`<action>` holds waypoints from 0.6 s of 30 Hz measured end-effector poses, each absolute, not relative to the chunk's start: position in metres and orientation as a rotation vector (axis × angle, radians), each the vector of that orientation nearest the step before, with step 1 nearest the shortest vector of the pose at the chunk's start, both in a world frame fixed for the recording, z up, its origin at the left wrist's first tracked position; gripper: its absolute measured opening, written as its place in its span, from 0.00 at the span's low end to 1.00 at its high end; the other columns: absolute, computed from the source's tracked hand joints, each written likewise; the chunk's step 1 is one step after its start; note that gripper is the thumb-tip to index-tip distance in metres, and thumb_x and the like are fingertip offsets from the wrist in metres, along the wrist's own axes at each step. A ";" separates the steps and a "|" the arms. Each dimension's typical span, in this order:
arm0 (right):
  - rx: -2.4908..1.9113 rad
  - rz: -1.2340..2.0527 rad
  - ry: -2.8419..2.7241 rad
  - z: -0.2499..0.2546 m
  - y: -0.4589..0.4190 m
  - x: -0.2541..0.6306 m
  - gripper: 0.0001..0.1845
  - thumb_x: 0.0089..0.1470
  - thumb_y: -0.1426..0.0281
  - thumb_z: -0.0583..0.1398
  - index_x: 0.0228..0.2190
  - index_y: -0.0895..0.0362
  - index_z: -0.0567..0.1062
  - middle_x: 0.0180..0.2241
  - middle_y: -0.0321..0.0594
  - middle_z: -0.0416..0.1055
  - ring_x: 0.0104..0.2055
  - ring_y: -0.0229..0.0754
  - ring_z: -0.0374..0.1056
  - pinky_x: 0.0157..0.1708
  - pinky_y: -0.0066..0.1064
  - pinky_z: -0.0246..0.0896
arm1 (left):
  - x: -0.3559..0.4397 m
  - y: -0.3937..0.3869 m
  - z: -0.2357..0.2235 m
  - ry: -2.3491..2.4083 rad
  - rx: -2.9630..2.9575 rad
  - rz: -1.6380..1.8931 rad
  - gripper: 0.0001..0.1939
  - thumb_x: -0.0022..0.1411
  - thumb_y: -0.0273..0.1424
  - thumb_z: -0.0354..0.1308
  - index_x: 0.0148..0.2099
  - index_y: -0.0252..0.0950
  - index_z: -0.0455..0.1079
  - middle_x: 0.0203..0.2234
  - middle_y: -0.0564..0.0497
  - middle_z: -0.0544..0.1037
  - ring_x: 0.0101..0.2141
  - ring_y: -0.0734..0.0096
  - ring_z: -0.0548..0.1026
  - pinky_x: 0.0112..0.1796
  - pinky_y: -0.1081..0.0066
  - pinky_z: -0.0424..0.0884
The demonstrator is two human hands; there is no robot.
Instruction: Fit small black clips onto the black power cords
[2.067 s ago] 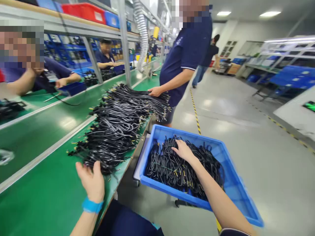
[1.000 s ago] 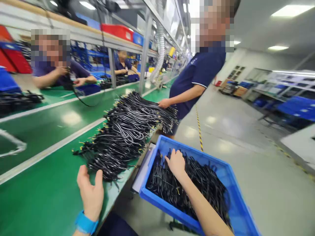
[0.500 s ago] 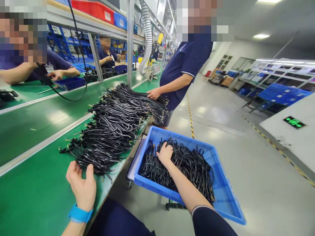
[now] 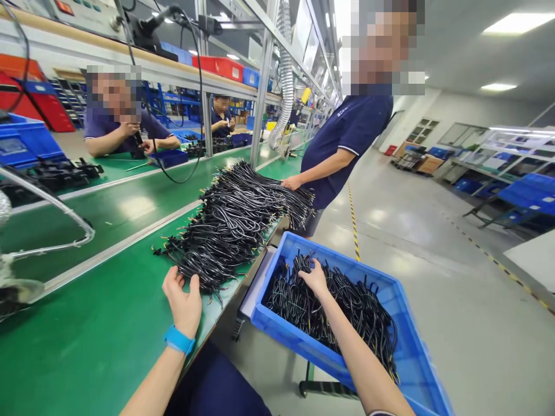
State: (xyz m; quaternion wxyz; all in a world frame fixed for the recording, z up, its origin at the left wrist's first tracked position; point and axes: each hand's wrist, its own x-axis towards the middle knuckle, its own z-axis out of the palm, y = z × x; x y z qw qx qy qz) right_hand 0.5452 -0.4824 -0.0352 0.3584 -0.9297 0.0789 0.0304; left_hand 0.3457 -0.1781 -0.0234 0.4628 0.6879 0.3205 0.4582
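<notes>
A thick row of black cable bundles (image 4: 234, 225), with bare wire tips and small dark connectors, lies on the green table. My left hand (image 4: 184, 297), wearing a blue wristband, is at the near end of this row; its thumb and fingers are apart, close around the nearest cables without gripping them. In the blue bin (image 4: 277, 332) lie more black cable bundles (image 4: 359, 306). My right hand (image 4: 316, 280) reaches into the bin's far left part and rests among those cables, thumb and forefinger spread; its other fingers are partly hidden.
A co-worker (image 4: 347, 138) stands at the table's far end, one hand on the cables. Two other people sit across the green table (image 4: 87, 341). A metal rail and posts run along the line. The bin sits on a stand beside the table edge.
The view has swung left and tilted up, so everything appears shifted right. My right hand stays among the binned cables, its thumb wider apart. My left hand stays by the row.
</notes>
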 end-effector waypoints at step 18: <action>-2.113 0.227 0.192 -0.045 -0.488 0.566 0.32 0.39 0.53 0.70 0.38 0.67 0.79 0.35 0.56 0.78 0.46 0.56 0.74 0.49 0.43 0.66 | 0.345 -0.173 -0.028 0.762 1.600 1.088 0.29 0.59 0.36 0.58 0.60 0.35 0.60 0.55 0.39 0.60 0.51 0.58 0.70 0.55 0.53 0.67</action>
